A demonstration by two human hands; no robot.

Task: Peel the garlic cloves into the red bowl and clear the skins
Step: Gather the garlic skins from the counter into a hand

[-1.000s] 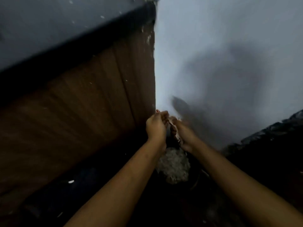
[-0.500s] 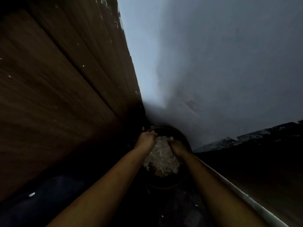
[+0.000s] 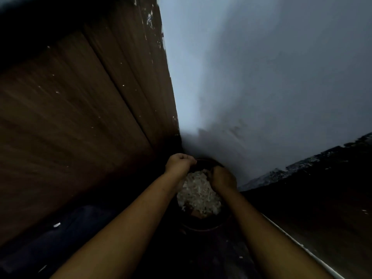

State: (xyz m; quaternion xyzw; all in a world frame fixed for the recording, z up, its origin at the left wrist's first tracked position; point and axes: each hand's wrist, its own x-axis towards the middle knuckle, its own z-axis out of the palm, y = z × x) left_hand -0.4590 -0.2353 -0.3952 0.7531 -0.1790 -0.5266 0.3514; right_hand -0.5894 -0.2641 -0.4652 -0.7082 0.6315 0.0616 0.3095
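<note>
A brown wooden panel (image 3: 80, 117) fills the left side, its planks running away towards the far corner. Below it, on the dim floor near the left edge, lies a small white scrap (image 3: 56, 225).

The left hand (image 3: 180, 164) reaches in from the near side. It sits over the far left rim of a dark round container (image 3: 203, 228). Its fingers are curled into the palm, knuckles up. I cannot tell whether anything is held inside them.

The container stands in the corner where the panel meets the wall, and its colour is lost in the gloom. It holds a heap of pale garlic skins (image 3: 199, 196), which lies between the two forearms. No peeled cloves can be made out.

The right hand (image 3: 222, 178) is just right of the left one, apart from it, at the far right edge of the heap. Its fingers bend down against the skins. Whether they grip any cannot be told.

A grey wall (image 3: 261, 77) rises on the right. Beneath it is a dark surface (image 3: 322, 198) with a pale strip (image 3: 291, 238) along its near edge.
</note>
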